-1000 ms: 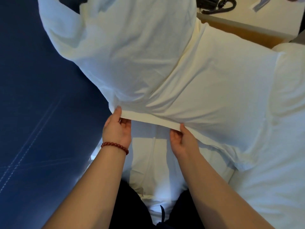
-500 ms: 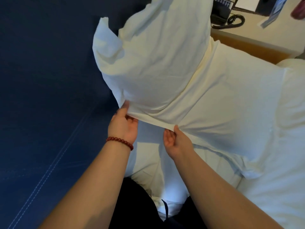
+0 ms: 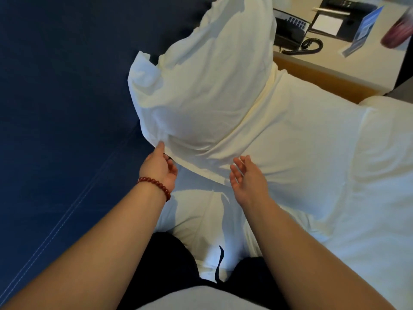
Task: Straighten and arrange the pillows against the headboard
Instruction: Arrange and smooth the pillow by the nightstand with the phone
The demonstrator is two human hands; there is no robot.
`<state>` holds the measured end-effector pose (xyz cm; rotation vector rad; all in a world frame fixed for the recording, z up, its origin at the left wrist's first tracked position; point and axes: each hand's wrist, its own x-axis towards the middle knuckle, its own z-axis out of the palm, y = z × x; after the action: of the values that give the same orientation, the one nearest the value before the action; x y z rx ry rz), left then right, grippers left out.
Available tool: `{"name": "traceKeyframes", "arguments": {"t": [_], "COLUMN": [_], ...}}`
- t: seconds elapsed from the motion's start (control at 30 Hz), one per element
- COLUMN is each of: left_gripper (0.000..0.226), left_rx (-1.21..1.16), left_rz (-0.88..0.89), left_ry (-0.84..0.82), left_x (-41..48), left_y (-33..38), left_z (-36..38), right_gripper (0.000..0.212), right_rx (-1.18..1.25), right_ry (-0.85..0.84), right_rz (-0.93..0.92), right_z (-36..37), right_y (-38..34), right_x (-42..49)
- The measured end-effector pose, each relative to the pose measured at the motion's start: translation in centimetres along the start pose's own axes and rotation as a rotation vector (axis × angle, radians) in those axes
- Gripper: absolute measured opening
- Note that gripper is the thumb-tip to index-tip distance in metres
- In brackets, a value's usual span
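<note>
I see the pillow point(image 3: 207, 90) propped against the headboard point(image 3: 67, 97), on the bed point(image 3: 346, 175). My left hand point(image 3: 159, 168) pinches its lower edge. My right hand point(image 3: 248, 180) hovers open beside it.

From my remote seat I count two white pillows: one upright pillow point(image 3: 207, 86) and one flat pillow point(image 3: 297, 139). I see two bare hands, a left hand point(image 3: 159, 168) and a right hand point(image 3: 249, 180), one red bead bracelet point(image 3: 156, 185), one blue headboard point(image 3: 62, 97), one bedside table point(image 3: 348, 63), one black telephone point(image 3: 290, 32) and one notepad point(image 3: 326, 25).
</note>
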<state>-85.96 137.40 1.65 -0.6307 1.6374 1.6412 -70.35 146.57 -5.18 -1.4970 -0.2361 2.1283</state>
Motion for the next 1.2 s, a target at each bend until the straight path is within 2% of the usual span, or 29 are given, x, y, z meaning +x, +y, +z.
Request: {"name": "traceKeyframes", "arguments": {"t": [0.1, 0.17, 0.2, 0.27, 0.37, 0.47, 0.57, 0.67, 0.73, 0.8, 0.87, 0.9, 0.97, 1.07, 1.13, 1.2], "left_gripper": [0.019, 0.013, 0.01, 0.008, 0.011, 0.019, 0.03, 0.046, 0.052, 0.043, 0.023, 0.014, 0.022, 0.025, 0.029, 0.03], "left_rx": [0.098, 0.268, 0.353, 0.527, 0.716, 0.806, 1.044, 1.278, 1.476, 1.738, 1.916, 1.975, 2.03, 1.879, 1.679, 1.494], "left_rz": [-0.103, -0.034, 0.061, 0.365, 0.813, 1.067, 1.295, 1.312, 1.299, 1.312, 1.296, 1.278, 1.29, 1.402, 1.408, 1.335], "left_ry": [-0.068, -0.151, -0.185, -0.229, -0.167, -0.066, 0.034, 0.111, 0.228, 0.4, 0.516, 0.527, 0.498, 0.357, 0.206, 0.082], "left_x": [-2.1, -4.3, -5.4, -7.6, -9.8, -10.5, -9.7, -8.6, -8.1, -8.1, -8.5, -8.7, -8.6, -8.3, -8.3, -8.4], "left_y": [-1.0, -1.1, -0.8, 0.4, 3.2, 5.8, 7.7, 9.3, 10.2, 10.8, 11.5, 11.9, 12.4, 12.8, 13.4, 14.2], "left_z": [1.1, 2.6, 3.5, 5.4, 7.3, 8.3, 8.5, 8.5, 8.6, 8.7, 8.4, 8.2, 7.4, 6.3, 5.4, 4.6], "right_gripper": [0.015, 0.014, 0.013, 0.011, 0.012, 0.012, 0.014, 0.014, 0.013, 0.013, 0.019, 0.021, 0.029, 0.041, 0.039, 0.021], "right_rx": [-0.097, -0.166, -0.196, -0.254, -0.352, -0.44, -0.529, -0.598, -0.671, -0.761, -0.86, -0.918, -1.074, -1.409, -1.62, -1.717], "right_ry": [-0.023, -0.057, -0.077, -0.128, -0.219, -0.316, -0.402, -0.465, -0.486, -0.516, -0.561, -0.588, -0.649, -0.66, -0.616, -0.541], "right_rz": [-0.087, -0.14, -0.162, -0.192, -0.23, -0.271, -0.331, -0.381, -0.436, -0.522, -0.659, -0.747, -0.96, -1.212, -1.221, -1.156], "right_z": [-0.4, -0.7, -0.8, -0.8, -0.1, 1.6, 3.6, 5.9, 7.6, 9.6, 11.9, 13.2, 15.8, 19.2, 20.9, 22.2], "right_y": [-2.2, -3.8, -4.6, -6.2, -8.7, -11.4, -13.8, -15.2, -15.5, -15.4, -15.3, -15.3, -15.5, -16.3, -17.2, -18.2], "right_x": [-0.1, -0.4, -0.7, -1.3, -2.2, -3.4, -4.7, -5.9, -6.4, -6.8, -7.2, -7.3, -7.5, -6.7, -6.1, -6.0]}}
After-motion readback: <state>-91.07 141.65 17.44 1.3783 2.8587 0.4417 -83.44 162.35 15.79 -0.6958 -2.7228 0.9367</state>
